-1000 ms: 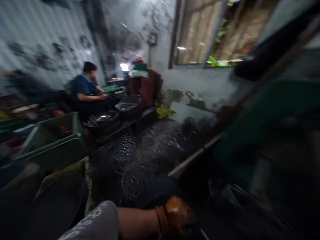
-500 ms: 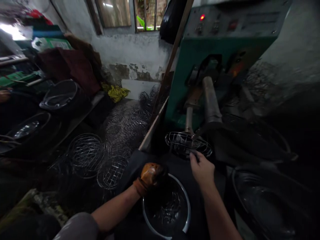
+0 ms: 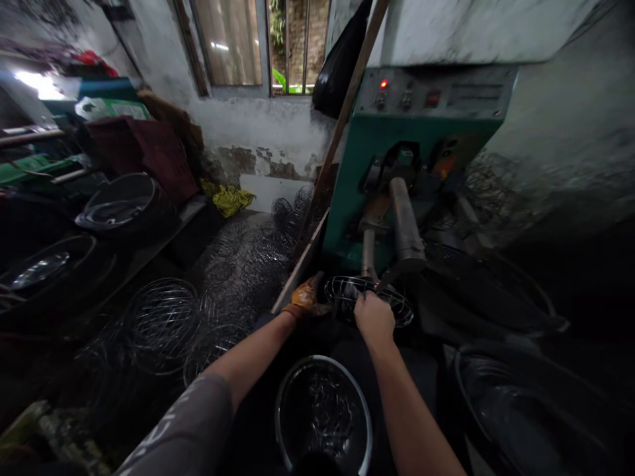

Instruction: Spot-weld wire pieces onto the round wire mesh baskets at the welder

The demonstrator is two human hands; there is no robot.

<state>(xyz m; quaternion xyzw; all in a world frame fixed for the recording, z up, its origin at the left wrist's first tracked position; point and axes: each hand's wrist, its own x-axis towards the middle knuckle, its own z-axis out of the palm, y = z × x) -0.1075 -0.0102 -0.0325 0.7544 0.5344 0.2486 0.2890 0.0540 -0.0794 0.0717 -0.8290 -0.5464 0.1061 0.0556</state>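
Observation:
A round wire basket [image 3: 342, 285] sits under the welding arms of a green spot-welding machine [image 3: 342, 178]. My left hand [image 3: 306, 297], in an orange-brown glove with dark fingers, reaches to the basket's left side. Its thumb and fingers are apart, and no object shows between them. My bare right hand [image 3: 376, 317] is at the basket's near side, close to the lower welding arm [image 3: 368, 254]. Its fingers are closed, and what they pinch is hidden. Below both hands stands a round bucket [image 3: 368, 423] holding several small bent metal wire pieces [image 3: 330, 410].
Wire grids [image 3: 163, 317] and a heap of wire rings [image 3: 248, 251] lie on the floor to the left. A wooden board [image 3: 300, 264] stands beside the machine. Dark tubs are at the left [image 3: 119, 201] and at the lower right [image 3: 461, 377].
My left hand has moved from above the bucket up and forward to the basket's left side. My right hand has closed in on the basket's near side. The camera view has tilted up.

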